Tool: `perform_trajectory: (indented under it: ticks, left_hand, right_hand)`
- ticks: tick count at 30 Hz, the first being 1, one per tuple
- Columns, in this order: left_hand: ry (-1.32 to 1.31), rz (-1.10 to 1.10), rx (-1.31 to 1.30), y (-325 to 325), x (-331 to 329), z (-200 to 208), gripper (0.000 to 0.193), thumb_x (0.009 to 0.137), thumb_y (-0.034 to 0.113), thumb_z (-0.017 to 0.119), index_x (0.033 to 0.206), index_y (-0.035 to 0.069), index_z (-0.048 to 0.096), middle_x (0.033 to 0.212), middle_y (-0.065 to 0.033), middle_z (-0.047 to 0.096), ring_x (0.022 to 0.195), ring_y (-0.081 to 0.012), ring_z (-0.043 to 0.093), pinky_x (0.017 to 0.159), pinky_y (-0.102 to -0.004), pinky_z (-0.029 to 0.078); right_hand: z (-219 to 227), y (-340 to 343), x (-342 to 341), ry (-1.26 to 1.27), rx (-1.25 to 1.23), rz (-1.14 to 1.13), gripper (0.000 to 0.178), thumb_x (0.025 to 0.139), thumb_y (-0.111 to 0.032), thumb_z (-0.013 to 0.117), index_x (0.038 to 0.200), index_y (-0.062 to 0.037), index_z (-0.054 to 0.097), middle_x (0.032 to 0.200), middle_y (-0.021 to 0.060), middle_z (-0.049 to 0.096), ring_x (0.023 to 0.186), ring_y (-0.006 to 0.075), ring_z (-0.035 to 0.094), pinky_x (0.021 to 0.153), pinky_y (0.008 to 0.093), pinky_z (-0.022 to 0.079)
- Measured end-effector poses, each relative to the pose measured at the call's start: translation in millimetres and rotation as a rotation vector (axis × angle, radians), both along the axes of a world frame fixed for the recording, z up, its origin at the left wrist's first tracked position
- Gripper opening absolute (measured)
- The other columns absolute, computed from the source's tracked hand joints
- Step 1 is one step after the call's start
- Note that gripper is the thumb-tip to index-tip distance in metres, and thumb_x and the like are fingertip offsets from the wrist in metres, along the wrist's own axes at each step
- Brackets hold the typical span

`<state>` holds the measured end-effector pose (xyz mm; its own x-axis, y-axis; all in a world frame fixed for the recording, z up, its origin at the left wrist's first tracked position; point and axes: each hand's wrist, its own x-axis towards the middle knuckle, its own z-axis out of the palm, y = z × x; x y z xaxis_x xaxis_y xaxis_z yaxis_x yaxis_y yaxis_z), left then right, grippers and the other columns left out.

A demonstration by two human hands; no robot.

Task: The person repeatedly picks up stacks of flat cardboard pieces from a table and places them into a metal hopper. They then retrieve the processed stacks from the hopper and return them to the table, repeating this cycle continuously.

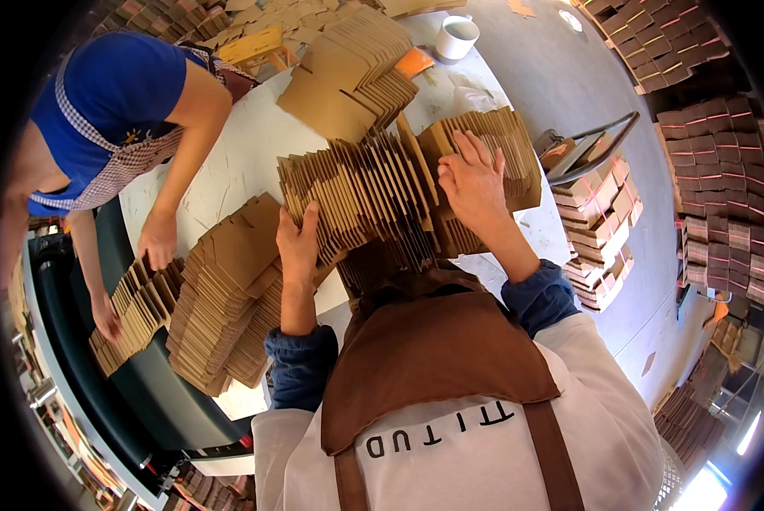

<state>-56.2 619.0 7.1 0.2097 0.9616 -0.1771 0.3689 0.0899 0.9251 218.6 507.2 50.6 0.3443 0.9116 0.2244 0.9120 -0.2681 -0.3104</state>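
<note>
A long row of flat brown cardboard blanks (373, 192) stands on edge across the white table (237, 153) in front of me. My left hand (298, 247) grips the row's left end, fingers curled over the edges. My right hand (471, 183) lies flat on the right part of the row (518, 140), fingers spread, pressing on the blanks. My brown apron and blue sleeves fill the lower middle.
Another stack of blanks (348, 72) lies behind the row, and a leaning pile (224, 289) is at my left. A person in a blue top (109, 94) handles blanks (135, 311) on a dark conveyor. A white cup (457, 38) stands far back. Bundled stacks (603, 221) sit on the floor at right.
</note>
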Motion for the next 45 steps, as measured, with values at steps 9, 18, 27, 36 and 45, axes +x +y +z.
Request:
perform_trajectory:
  ticks: [9,18,27,36,45]
  left_hand:
    - [-0.027,0.008,-0.001,0,2,3,0.051,0.093,0.035,0.061,0.12,-0.008,0.051,0.098,-0.0167,0.068,0.085,-0.0198,0.066,0.076,-0.033,0.053]
    - [-0.074,0.013,-0.055,-1,4,8,0.053,0.094,0.036,0.06,0.119,-0.009,0.05,0.098,-0.0197,0.068,0.086,-0.0227,0.067,0.076,-0.0342,0.053]
    - [-0.083,0.008,-0.034,1,0,-4,0.049,0.094,0.033,0.06,0.118,-0.009,0.051,0.1,-0.0195,0.068,0.088,-0.0227,0.067,0.076,-0.0338,0.053]
    - [-0.133,-0.002,-0.066,1,1,1,0.046,0.094,0.029,0.06,0.119,-0.008,0.051,0.1,-0.0172,0.068,0.087,-0.021,0.067,0.077,-0.0329,0.053]
    - [-0.025,0.016,-0.039,0,1,-1,0.049,0.093,0.031,0.062,0.122,-0.007,0.051,0.102,-0.0196,0.068,0.09,-0.0237,0.067,0.078,-0.034,0.052]
  right_hand:
    - [8,19,-32,0.052,-0.097,0.014,0.069,0.078,-0.054,0.066,0.127,-0.0064,0.052,0.145,0.0176,0.039,0.141,0.0345,0.024,0.11,0.065,0.013]
    - [7,21,-33,0.064,-0.082,0.053,0.049,0.077,-0.031,0.07,0.119,-0.0098,0.055,0.145,0.0135,0.039,0.139,0.0325,0.026,0.11,0.064,0.015]
    - [-7,16,-22,0.012,-0.024,0.151,0.017,0.079,-0.012,0.065,0.096,-0.0117,0.064,0.143,0.0087,0.042,0.139,0.029,0.03,0.11,0.0611,0.022]
    - [2,18,-28,0.045,-0.06,0.106,0.033,0.089,-0.037,0.059,0.1,-0.0069,0.067,0.143,0.014,0.043,0.139,0.0321,0.028,0.11,0.0639,0.017]
    - [15,26,-54,-0.012,-0.201,0.012,0.08,0.074,-0.068,0.062,0.11,0.0041,0.063,0.147,0.0226,0.034,0.143,0.0359,0.017,0.109,0.0669,0.011]
